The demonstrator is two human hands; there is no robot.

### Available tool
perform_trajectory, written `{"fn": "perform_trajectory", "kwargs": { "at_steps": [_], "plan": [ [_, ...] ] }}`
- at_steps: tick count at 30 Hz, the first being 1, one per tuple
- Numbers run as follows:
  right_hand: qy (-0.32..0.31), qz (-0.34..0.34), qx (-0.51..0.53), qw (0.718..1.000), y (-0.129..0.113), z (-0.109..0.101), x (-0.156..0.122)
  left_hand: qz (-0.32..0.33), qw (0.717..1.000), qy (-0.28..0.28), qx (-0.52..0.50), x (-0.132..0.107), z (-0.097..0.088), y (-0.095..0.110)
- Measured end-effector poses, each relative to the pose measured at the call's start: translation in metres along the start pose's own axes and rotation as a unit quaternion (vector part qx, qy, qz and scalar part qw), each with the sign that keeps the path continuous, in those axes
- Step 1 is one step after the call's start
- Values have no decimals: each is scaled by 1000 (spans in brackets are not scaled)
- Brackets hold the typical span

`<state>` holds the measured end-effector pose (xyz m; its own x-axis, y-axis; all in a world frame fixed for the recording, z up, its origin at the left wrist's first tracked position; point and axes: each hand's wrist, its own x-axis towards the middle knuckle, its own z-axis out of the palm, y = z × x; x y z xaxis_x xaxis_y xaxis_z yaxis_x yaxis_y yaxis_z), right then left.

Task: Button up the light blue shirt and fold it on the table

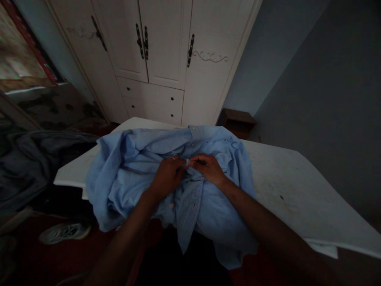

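A light blue button-up shirt (133, 174) lies spread and rumpled over a white-topped table, its lower edge hanging off the near side. At the middle of the shirt front, my left hand (170, 172) pinches the fabric along the button placket. Close beside it, my right hand (206, 167) pinches the same strip of cloth, fingertips almost meeting the left ones. Whether a button sits between the fingers is hidden. Buttons show near the collar end, and a white button (171, 205) and a buttonhole show on the lower, parted front edges.
The white table (279, 182) reaches out to the right, with small dark marks on it. Behind stands a white wardrobe (160, 47) with drawers. A brown wooden box-like stand (238, 117) is by the wall. Dark cloth (26, 167) and a shoe (65, 232) are at left.
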<state>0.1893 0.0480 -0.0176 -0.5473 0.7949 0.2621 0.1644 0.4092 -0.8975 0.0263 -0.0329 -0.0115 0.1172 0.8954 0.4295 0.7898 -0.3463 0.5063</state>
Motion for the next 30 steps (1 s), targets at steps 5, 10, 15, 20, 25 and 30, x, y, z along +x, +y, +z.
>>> {"fn": "perform_trajectory", "kwargs": {
  "at_steps": [5, 10, 15, 20, 25, 30],
  "plan": [
    [5, 18, -15, 1000, -1, 0, 1, -4, 1000, 9, -27, 0, 1, -2],
    [18, 15, -33, 999, -1, 1, 2, -11, 998, 6, -54, 0, 0, -2],
    [18, 23, -14, 999, -2, 3, 0, -5, 998, -7, -56, 0, -4, -1],
    [31, 31, -17, 999, -5, 4, 0, -4, 998, -13, -65, 1, -5, -1],
    [36, 17, -44, 998, -5, 6, 0, -18, 997, -7, -69, 0, -5, 0],
    [45, 6, -54, 998, -4, 9, -2, -12, 997, -14, -76, 2, -5, -3]
  ]
}}
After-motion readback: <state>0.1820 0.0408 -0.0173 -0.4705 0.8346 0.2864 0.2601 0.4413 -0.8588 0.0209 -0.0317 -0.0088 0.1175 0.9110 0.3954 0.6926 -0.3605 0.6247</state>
